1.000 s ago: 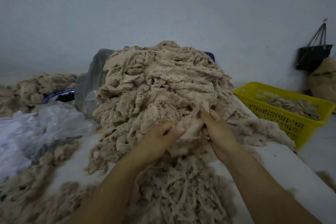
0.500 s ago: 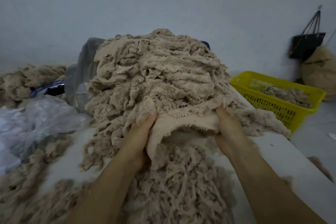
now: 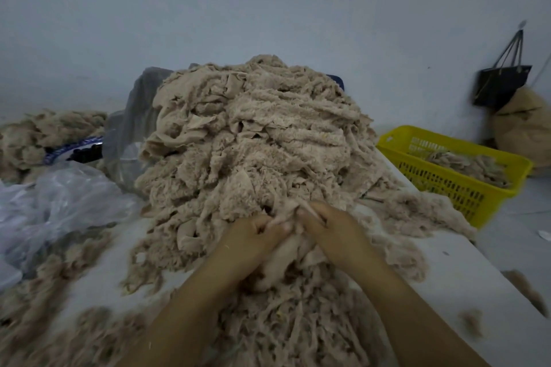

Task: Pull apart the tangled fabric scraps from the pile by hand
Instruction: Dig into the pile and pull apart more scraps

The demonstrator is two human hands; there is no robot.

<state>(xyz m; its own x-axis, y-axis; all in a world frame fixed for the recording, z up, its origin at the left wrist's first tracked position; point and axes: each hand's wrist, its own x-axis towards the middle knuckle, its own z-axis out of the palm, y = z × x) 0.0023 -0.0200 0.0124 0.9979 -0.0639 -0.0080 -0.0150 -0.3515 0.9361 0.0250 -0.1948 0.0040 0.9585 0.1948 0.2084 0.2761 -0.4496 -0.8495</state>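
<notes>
The left hand [image 3: 253,232] is curled round one bunched end of a pale scrap [image 3: 284,250], and the right hand [image 3: 332,229] is clenched on the other, knuckles nearly touching, at the foot of the pile [image 3: 253,140]. The scrap is best drawn apart sideways and low, with a steady pull rather than a jerk, since fleecy strips are probably snagged above it and the heap could be dragged down. The pile is heaped on the white surface [image 3: 453,265]; a yellow basket [image 3: 396,135] is set to its right.
</notes>
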